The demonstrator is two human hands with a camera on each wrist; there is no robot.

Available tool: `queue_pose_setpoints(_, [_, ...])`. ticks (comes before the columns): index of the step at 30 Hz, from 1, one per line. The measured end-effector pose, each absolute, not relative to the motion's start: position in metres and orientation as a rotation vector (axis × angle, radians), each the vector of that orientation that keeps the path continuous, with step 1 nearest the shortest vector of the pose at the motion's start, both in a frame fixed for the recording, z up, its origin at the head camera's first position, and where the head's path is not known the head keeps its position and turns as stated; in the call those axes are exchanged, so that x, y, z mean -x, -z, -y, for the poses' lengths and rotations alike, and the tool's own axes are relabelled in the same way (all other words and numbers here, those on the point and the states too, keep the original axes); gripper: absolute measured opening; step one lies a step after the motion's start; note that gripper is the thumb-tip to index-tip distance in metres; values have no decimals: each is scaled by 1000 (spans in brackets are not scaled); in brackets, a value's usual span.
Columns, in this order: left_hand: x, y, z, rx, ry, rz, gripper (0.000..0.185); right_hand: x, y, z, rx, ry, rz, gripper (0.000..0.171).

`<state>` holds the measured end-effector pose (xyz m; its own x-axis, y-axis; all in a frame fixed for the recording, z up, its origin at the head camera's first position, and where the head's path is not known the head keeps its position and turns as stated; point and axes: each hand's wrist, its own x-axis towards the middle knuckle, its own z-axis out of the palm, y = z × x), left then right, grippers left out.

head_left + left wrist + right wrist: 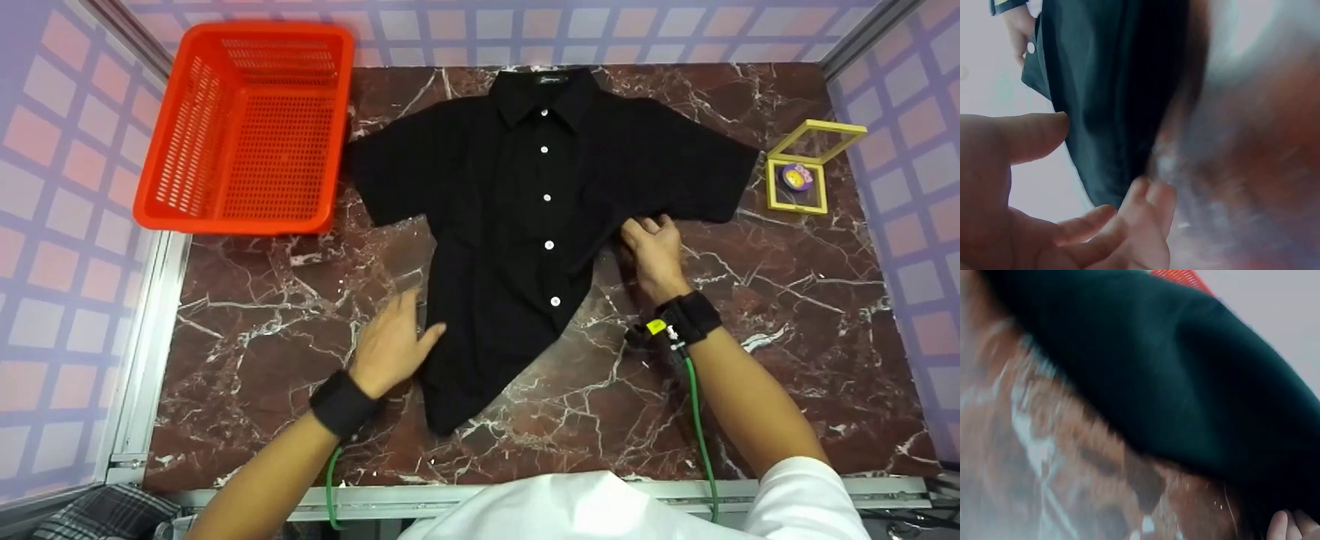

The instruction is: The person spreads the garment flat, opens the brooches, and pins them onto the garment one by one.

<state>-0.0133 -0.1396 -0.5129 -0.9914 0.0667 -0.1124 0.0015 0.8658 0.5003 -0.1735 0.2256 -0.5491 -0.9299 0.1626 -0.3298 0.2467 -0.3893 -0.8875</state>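
Observation:
A black short-sleeved button-up shirt lies front up, its collar toward the far wall and white buttons down the middle. Its lower right side slants inward, so the hem narrows to a point at the near left. My left hand is beside the shirt's lower left edge, thumb spread from straight fingers and holding nothing; the left wrist view shows the black cloth just past that thumb. Under the right sleeve, my right hand pinches the shirt's side edge, its fingertips partly hidden by cloth. The right wrist view catches those fingers against dark fabric.
A red plastic basket stands at the back left, close to the left sleeve. To the right of the shirt, a small yellow-framed box stands with its lid raised and a purple round item inside. Patterned panels border the marbled tabletop.

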Motion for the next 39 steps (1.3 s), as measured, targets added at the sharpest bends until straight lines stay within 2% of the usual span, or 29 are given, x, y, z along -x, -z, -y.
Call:
queue_pose_setpoints(4, [41, 510, 118, -280, -719, -3028, 59, 175, 549, -226, -545, 2666, -1397, 59])
queue_pose_setpoints(6, [55, 510, 105, -391, -695, -3044, 57, 176, 549, -226, -541, 2697, -1303, 36])
queue_pose_setpoints(10, [81, 513, 76, -517, -644, -2993, 51, 176, 551, -225, -494, 2733, -1141, 20])
queue_pose_setpoints(13, [99, 516, 56, -592, -562, -2939, 48, 176, 552, -224, -464, 2718, -1085, 18])
queue_pose_setpoints(16, [115, 520, 39, -649, -439, -2904, 53, 177, 553, -222, -441, 2666, -1090, 31])
queue_pose_setpoints(18, [126, 524, 29, -661, -370, -2881, 57, 177, 554, -220, -400, 2624, -1108, 34])
queue_pose_setpoints(22, [141, 532, 13, -659, -295, -2839, 61, 176, 555, -215, -269, 2548, -1181, 22])
queue_pose_setpoints(27, [150, 540, 1, -697, -225, -2790, 55, 175, 555, -208, -227, 2508, -1271, 30])
queue_pose_setpoints(39, [160, 541, -7, -698, -204, -2773, 50, 174, 559, -214, -220, 2291, -1718, 17])
